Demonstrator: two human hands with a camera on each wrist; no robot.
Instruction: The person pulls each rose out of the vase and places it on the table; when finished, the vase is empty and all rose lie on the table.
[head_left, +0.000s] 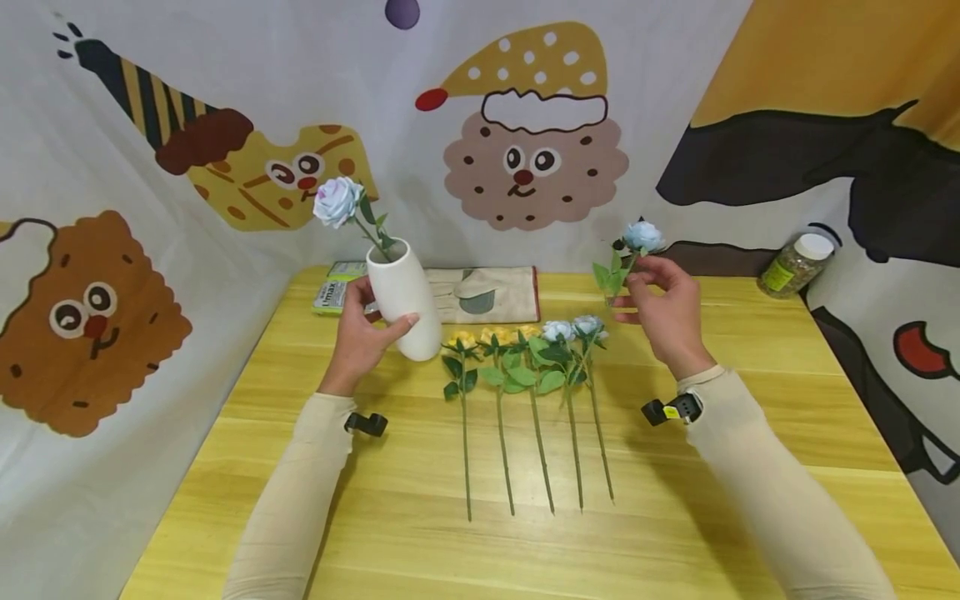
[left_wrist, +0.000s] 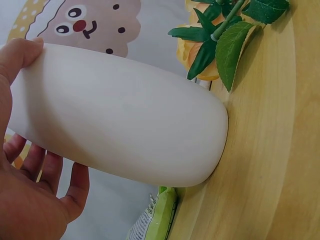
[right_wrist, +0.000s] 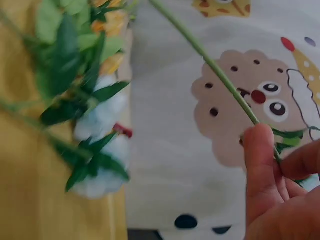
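Observation:
My left hand (head_left: 362, 337) grips a white vase (head_left: 408, 304) round its side, thumb in front and fingers behind. The vase leans slightly, its base at the table in the left wrist view. One pale blue-pink rose (head_left: 337, 202) stands in its mouth, leaning left. My right hand (head_left: 664, 312) pinches the green stem (right_wrist: 215, 65) of a light blue rose (head_left: 643, 237), held above the table. Between the hands lie several artificial roses in a row: yellow ones (head_left: 495, 337) at left, two light blue ones (head_left: 558, 331) at right, stems towards me.
Behind the vase lie a folded beige cloth (head_left: 510, 292) with a red edge and a green-and-white packet (head_left: 330, 296). A jar with a white lid (head_left: 797, 265) stands at the back right corner. A cartoon-printed curtain (head_left: 405, 100) hangs behind the wooden table (head_left: 405, 517).

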